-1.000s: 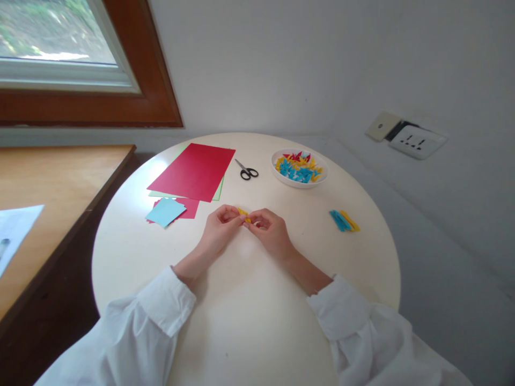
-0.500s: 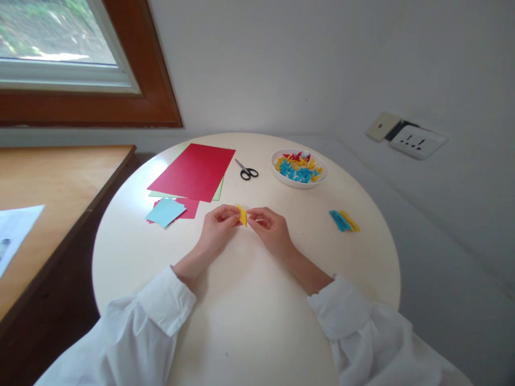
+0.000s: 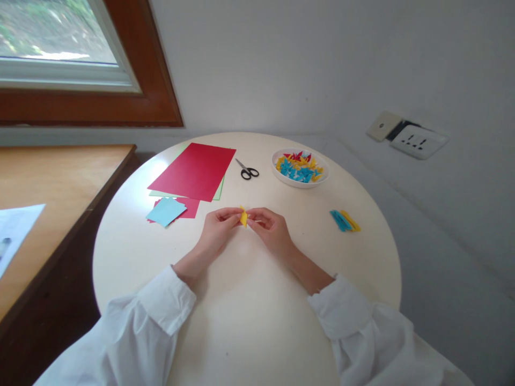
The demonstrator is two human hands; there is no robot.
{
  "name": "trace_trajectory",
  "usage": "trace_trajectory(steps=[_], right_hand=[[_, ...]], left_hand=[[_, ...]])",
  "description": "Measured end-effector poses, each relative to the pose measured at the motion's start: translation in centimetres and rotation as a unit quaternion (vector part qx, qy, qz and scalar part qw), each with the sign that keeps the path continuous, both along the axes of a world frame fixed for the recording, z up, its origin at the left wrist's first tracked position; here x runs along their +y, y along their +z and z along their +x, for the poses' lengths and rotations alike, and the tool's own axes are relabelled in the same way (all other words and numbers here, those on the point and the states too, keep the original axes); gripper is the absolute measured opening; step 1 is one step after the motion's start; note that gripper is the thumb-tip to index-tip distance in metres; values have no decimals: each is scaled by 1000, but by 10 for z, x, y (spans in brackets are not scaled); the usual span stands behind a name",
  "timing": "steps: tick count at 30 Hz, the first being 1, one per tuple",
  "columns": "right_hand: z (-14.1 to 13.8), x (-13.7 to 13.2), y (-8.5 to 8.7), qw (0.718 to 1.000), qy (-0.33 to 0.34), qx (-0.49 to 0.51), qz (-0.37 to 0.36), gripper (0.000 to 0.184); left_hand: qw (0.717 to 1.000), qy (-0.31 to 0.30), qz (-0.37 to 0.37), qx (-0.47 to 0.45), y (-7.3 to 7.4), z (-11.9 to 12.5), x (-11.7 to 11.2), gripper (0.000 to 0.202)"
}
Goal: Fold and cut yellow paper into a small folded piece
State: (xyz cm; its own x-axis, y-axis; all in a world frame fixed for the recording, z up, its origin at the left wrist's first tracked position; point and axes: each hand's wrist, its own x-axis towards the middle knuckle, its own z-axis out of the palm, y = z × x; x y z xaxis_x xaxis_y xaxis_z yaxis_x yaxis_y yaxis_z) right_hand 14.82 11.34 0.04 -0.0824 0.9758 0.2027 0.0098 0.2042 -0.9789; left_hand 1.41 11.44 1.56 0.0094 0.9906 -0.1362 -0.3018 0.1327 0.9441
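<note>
1. Pinching a small folded piece of yellow paper (image 3: pixel 243 219) between thumb and fingers, a person's left hand (image 3: pixel 219 226) appears in the head view over the middle of a round white table (image 3: pixel 249 321).
2. The right hand (image 3: pixel 272 228), thumb and fingers drawn close together, meets the paper's right edge; whether it grips the piece cannot be told.
3. Beyond them, black-handled metal scissors (image 3: pixel 248 172) lie between a large red rectangular paper sheet (image 3: pixel 193 170), atop a pale green sheet (image 3: pixel 161 194), and a round white dish (image 3: pixel 302 185) of folded red, yellow and blue paper shapes (image 3: pixel 298 171).
4. Light-blue paper squares (image 3: pixel 166 212) overlap red paper pieces (image 3: pixel 192 209) near the left hand.
5. Narrow folded blue strips (image 3: pixel 340 221) rest beside yellow strips (image 3: pixel 351 221) at right.
</note>
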Motion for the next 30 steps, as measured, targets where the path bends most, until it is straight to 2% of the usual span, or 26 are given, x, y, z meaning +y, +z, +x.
trace_trajectory(steps=[18, 30], right_hand=[[0, 0, 1, 1000, 8, 10, -3, 16], [1, -1, 1, 1000, 16, 2, -1, 17]], left_hand=[[998, -23, -24, -54, -3, -2, 1, 14], [999, -33, -5, -25, -1, -1, 0, 12]])
